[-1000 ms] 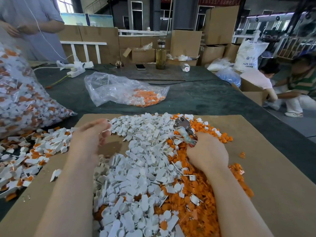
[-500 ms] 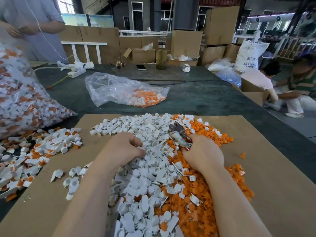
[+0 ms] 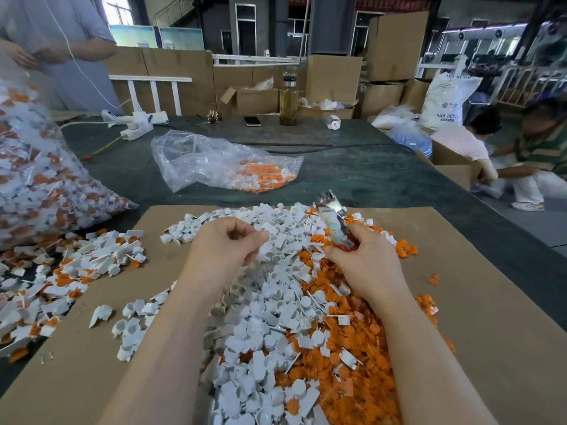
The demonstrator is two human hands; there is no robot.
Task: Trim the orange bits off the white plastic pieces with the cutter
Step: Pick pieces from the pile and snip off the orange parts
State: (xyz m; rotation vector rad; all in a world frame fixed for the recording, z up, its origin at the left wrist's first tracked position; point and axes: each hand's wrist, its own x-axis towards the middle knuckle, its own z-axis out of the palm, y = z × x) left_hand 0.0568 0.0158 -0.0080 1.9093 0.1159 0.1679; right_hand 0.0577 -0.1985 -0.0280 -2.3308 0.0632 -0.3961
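On the brown cardboard sheet (image 3: pixel 478 317) covering the near counter, contents as follows.

Item: heap of small white plastic pieces (image 3: pixel 264 317), centre, running from 12 to 6 o'clock; judged the trimmed stock, since little orange shows among them.

Item: drift of orange plastic offcuts (image 3: pixel 343 357), along the 3 to 5 o'clock flank of the heap, directly under the cutting hand, presumably where bits drop as cut.

Item: untrimmed white pieces with orange tabs attached (image 3: pixel 70 265), loose at 9 o'clock, spilling off the cardboard beside a large clear bag of the same (image 3: pixel 40 179); likely the supply, kept within the left hand's reach.

Item: left hand (image 3: pixel 227 243), fingers curled with the tips pinched together over the white heap; whether a piece is in the grip cannot be told.

Item: right hand (image 3: pixel 365 256), fingers wrapped around the red handle of a worn metal cutter (image 3: pixel 333 219), jaws tipped up and away toward 12 o'clock; whether they stand apart or closed cannot be told.

Item: dark green counter (image 3: pixel 368 179), bearing at 12 o'clock a crumpled clear bag holding orange scraps (image 3: pixel 227 167); farther back a glass bottle (image 3: pixel 288 99), a phone (image 3: pixel 252 120) and a white power strip (image 3: pixel 136 128).

Surroundings: stacked cardboard cartons (image 3: pixel 395 47), a white resin sack (image 3: pixel 445 96), one person standing at 10 o'clock, two crouched at 3 o'clock.
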